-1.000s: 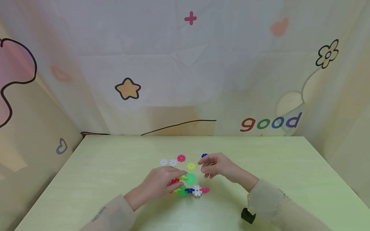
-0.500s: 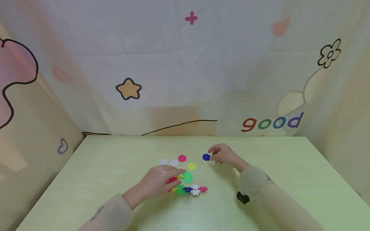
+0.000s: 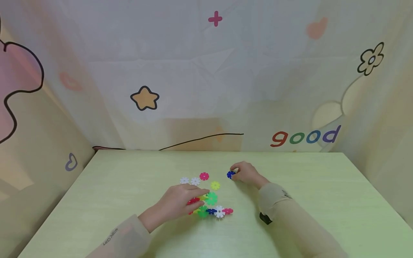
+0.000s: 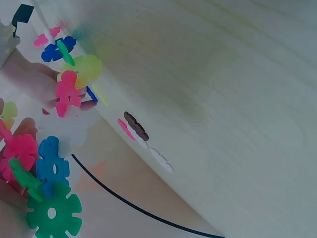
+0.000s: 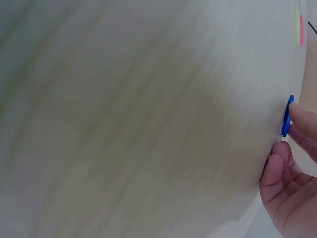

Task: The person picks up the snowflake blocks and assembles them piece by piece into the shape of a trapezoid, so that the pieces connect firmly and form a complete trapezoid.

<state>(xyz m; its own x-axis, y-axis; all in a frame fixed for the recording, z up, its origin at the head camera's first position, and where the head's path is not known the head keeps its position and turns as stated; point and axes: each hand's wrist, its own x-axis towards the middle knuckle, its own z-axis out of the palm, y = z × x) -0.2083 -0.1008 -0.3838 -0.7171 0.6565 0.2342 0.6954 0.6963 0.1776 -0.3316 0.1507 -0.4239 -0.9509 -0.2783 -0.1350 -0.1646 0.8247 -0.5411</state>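
My left hand (image 3: 174,203) holds a structure of linked plastic flower discs. A red disc (image 3: 194,200), a larger green disc (image 3: 211,198), a white disc (image 3: 219,211) and a pink disc (image 3: 228,211) show in it in the head view. The left wrist view shows more linked pieces, among them a green disc (image 4: 53,212) and a blue one (image 4: 53,168); fingers hide part of it. Farther out, my right hand (image 3: 246,173) pinches a loose dark blue disc (image 3: 230,174) at the tabletop. That blue disc (image 5: 287,116) stands edge-on between fingers in the right wrist view.
Beyond the left hand lie two white discs (image 3: 184,180), a pink loose disc (image 3: 204,176) and a yellow disc (image 3: 215,185). The pale table (image 3: 129,172) ends at a printed curtain (image 3: 180,89). A black device (image 3: 266,218) sits under the right sleeve.
My right hand has moved outward from near the linked discs to the loose blue disc, and its fingers have closed on it. The left hand stays nearly in place with the linked discs.
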